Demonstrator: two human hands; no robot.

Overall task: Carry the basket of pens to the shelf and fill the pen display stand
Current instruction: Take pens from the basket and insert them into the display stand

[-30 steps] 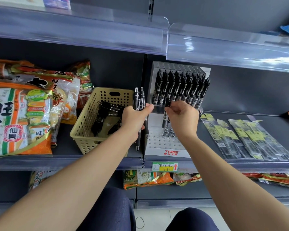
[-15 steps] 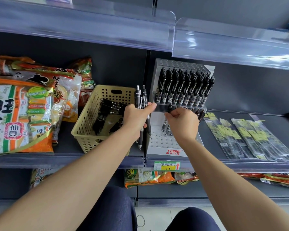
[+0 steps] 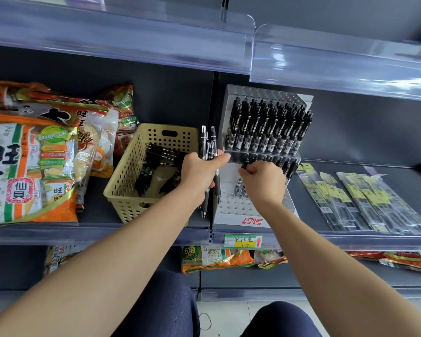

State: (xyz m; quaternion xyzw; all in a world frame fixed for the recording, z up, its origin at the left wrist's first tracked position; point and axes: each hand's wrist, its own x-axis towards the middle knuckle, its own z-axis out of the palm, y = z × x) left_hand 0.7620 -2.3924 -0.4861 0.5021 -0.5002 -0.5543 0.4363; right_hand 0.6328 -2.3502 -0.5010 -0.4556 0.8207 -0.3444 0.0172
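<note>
Partly filled stand, slip risk

A single pen (image 3: 245,163) is pinched by the right hand (image 3: 263,182) at the stepped white plastic stand (image 3: 238,207) on the shelf (image 3: 156,233); a round hole could be missed and neighbours knocked. Several glossy black pens (image 3: 208,147) are gripped in the left hand (image 3: 198,172) beside the tan perforated basket (image 3: 129,171); smooth barrels could slide.

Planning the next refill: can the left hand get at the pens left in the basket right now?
Probably not yet: the left hand grips a bunch of pens. The way itself is free; the basket stands open-topped right beside it.
</note>
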